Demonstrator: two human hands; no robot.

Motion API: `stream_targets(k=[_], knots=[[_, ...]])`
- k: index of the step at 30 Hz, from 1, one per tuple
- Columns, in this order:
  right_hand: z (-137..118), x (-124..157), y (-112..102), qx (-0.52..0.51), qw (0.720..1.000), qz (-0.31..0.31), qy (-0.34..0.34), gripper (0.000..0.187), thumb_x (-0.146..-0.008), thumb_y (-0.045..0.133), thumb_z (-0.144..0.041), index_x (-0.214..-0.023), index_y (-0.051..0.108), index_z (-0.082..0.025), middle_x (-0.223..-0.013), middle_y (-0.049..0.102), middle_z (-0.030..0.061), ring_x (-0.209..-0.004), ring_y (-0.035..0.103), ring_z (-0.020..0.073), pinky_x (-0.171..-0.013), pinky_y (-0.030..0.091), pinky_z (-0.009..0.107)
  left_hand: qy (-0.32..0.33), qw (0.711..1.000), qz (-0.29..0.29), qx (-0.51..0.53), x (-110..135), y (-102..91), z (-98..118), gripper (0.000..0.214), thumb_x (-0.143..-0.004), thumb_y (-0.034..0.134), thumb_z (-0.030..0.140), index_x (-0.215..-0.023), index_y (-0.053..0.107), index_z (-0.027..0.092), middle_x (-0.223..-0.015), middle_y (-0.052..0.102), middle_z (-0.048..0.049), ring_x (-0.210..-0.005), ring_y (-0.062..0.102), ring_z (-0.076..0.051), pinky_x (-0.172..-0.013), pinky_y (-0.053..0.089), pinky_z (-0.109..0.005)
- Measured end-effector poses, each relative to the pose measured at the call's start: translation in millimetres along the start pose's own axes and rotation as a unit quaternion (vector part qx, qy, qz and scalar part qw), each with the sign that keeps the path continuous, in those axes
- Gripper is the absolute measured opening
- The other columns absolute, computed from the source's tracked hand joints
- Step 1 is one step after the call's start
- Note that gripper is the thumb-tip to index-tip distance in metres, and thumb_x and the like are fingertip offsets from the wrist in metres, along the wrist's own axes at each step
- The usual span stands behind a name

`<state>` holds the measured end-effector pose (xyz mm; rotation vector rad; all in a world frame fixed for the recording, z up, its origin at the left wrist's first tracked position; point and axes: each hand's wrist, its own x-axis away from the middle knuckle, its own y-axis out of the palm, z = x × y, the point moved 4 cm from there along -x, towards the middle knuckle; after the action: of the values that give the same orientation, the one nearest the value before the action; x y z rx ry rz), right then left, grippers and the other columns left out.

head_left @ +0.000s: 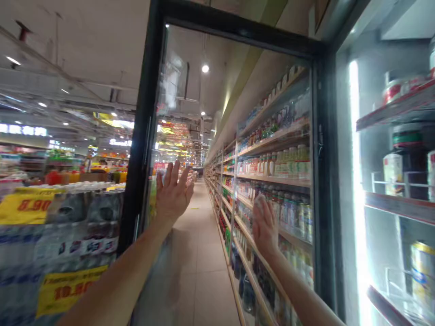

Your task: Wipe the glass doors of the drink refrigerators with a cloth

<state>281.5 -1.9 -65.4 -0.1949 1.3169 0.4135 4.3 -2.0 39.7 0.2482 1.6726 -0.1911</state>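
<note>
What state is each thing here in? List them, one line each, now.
Left hand: open, fingers spread, palm on the door glass.
Right hand: open, palm on the door glass.
Glass cooler door: standing open.
Cooler light strip: lit.
Cooler shelf: stocked with bottles.
Aisle shelves: stocked with bottles.
Bottle packs: shrink-wrapped, stacked, with yellow price tags.
Ceiling lamp: lit.

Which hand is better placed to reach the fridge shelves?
Probably the right hand: it is flat on the glass door, closer to the fridge shelves than the left hand.
</note>
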Motion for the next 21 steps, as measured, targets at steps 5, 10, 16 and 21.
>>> stream_targets(k=[5, 10, 16, 21], knots=[[27.7, 22.3, -7.8, 0.015, 1.000, -0.018, 0.005, 0.054, -0.086, 0.043, -0.015, -0.139, 0.038, -0.027, -0.149, 0.033, 0.0066, -0.139, 0.026, 0.0274, -0.108, 0.033, 0.053, -0.006, 1.000, 0.003, 0.009, 0.7, 1.1, 0.5, 0.047, -0.090, 0.039, 0.038, -0.134, 0.045, 0.021, -0.147, 0.033, -0.0120, -0.139, 0.023, -0.027, -0.113, 0.015, -0.051], [96.5, 36.8, -32.4, 0.090, 0.959, 0.099, 0.249, 0.047, -0.090, 0.036, -0.024, -0.135, 0.045, -0.016, -0.148, 0.032, 0.0164, -0.138, 0.027, 0.0333, -0.104, 0.029, 0.065, -0.002, 1.000, 0.003, -0.012, 0.3, 0.7, 2.1, 0.047, -0.090, 0.039, 0.037, -0.135, 0.044, 0.021, -0.148, 0.032, -0.0117, -0.139, 0.024, -0.026, -0.112, 0.015, -0.050], [-33.3, 13.8, 11.9, -0.033, 0.998, -0.053, -0.014, 0.056, -0.083, 0.042, -0.013, -0.138, 0.040, -0.024, -0.148, 0.035, 0.0068, -0.140, 0.024, 0.0260, -0.109, 0.033, 0.052, 0.009, 1.000, 0.018, -0.012, 1.3, 4.5, -0.7, 0.049, -0.090, 0.040, 0.036, -0.136, 0.042, 0.021, -0.147, 0.034, -0.0121, -0.139, 0.024, -0.026, -0.112, 0.016, -0.048], [-28.0, 20.4, 6.1, -0.010, 0.994, -0.072, -0.084, 0.053, -0.083, 0.045, -0.013, -0.134, 0.045, -0.027, -0.147, 0.036, 0.0044, -0.139, 0.026, 0.0244, -0.109, 0.033, 0.048, 0.011, 1.000, 0.021, -0.010, 1.8, 4.7, -1.8, 0.047, -0.090, 0.040, 0.036, -0.134, 0.045, 0.020, -0.146, 0.035, -0.0125, -0.139, 0.024, -0.026, -0.113, 0.015, -0.048]])
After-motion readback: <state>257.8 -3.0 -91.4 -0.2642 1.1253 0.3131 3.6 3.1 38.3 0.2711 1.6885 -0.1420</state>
